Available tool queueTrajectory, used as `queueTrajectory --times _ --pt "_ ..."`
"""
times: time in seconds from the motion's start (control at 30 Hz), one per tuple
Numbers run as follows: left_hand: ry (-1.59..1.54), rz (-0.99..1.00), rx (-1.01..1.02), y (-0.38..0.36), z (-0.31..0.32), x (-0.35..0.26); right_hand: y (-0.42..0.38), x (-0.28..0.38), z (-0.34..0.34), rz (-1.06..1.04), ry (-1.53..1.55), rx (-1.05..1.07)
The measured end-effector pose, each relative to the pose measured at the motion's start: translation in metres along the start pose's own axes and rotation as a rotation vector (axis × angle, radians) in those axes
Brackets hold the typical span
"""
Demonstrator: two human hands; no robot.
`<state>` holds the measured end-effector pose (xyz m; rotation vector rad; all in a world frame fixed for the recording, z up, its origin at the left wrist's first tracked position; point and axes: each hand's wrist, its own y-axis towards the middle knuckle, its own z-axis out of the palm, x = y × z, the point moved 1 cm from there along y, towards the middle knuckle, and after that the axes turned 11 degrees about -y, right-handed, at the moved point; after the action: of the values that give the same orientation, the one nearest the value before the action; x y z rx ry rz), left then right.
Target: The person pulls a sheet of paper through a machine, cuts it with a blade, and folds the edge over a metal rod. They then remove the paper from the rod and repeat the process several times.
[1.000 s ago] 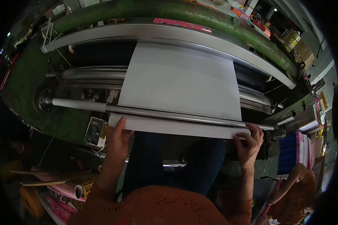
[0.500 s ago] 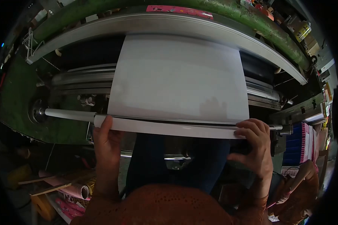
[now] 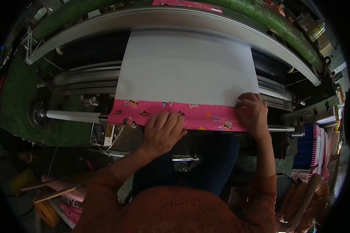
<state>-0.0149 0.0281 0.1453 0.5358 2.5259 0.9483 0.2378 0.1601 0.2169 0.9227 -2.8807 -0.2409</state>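
A wide white sheet (image 3: pixel 186 68) comes down from the machine, and its lower end is folded up to show a pink printed strip (image 3: pixel 206 118) with small pictures. The strip lies over the metal roller bar (image 3: pixel 280 128). My left hand (image 3: pixel 163 130) rests on the strip left of its middle, fingers bent but not closed, thumb pointing right. At the strip's right end my right hand (image 3: pixel 253 112) has its fingers curled in towards the thumb. Whatever lies between those fingertips is hidden.
A metal crossbar (image 3: pixel 175 18) and a green roller (image 3: pixel 276 27) span the back. A white sleeve (image 3: pixel 74 116) covers the bar's left end. Blue and pink stacked goods (image 3: pixel 309 147) stand at right, near another person's arm (image 3: pixel 305 204). Rolls (image 3: pixel 46 211) lie lower left.
The sheet's end has been turned up, so its pink printed side now faces me. My left hand moved right from the sheet's left end to near its middle; my right hand moved up.
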Motion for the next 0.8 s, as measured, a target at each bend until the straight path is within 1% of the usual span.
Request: queueTrajectory --times 0.07,0.1,0.17,0.2,0.3,0.33,0.37,0.4,0.47,0.5,0.53,0.57,0.6,0.73,0.8 --pt "0.086 0.046 0.049 0.004 0.002 0.002 -0.013 0.020 0.009 0.083 -0.174 -0.365" --pt "0.081 0.048 0.050 0.005 0.003 0.003 -0.021 0.032 0.009 0.059 -0.121 -0.391" --pt "0.176 0.094 0.068 0.007 0.006 0.006 -0.032 0.063 0.017 0.047 -0.087 -0.414" --pt "0.172 0.093 0.071 0.008 0.006 0.006 -0.036 0.074 0.022 0.033 -0.050 -0.440" --pt "0.196 0.120 0.070 0.011 0.006 0.007 -0.038 0.082 0.045 0.058 -0.071 -0.421" --pt "0.212 0.128 0.031 0.013 0.006 0.007 -0.037 0.081 0.049 0.060 -0.070 -0.418" --pt "0.229 0.136 -0.008 0.014 0.007 0.007 -0.035 0.080 0.051 0.034 -0.096 -0.474" --pt "0.226 0.141 -0.003 0.012 0.010 0.006 -0.034 0.079 0.053 0.011 -0.123 -0.531" --pt "0.256 0.072 -0.035 0.010 0.017 0.007 -0.031 0.073 0.058 0.010 -0.128 -0.530" --pt "0.254 0.080 -0.035 0.013 0.017 0.007 -0.028 0.070 0.059 0.003 -0.135 -0.529" --pt "0.240 0.045 -0.050 0.015 0.016 0.006 -0.026 0.069 0.058 0.008 -0.136 -0.530" --pt "0.226 0.007 -0.064 0.018 0.015 0.005 -0.024 0.070 0.055 0.014 -0.103 -0.507" --pt "0.222 0.010 -0.063 0.019 0.014 0.003 -0.023 0.069 0.052 0.021 -0.072 -0.484" --pt "0.130 -0.044 0.026 0.023 0.008 0.003 -0.020 0.069 0.048 0.042 -0.088 -0.430" --pt "0.082 -0.061 0.061 0.029 0.005 0.003 -0.019 0.068 0.046 0.042 -0.010 -0.398"
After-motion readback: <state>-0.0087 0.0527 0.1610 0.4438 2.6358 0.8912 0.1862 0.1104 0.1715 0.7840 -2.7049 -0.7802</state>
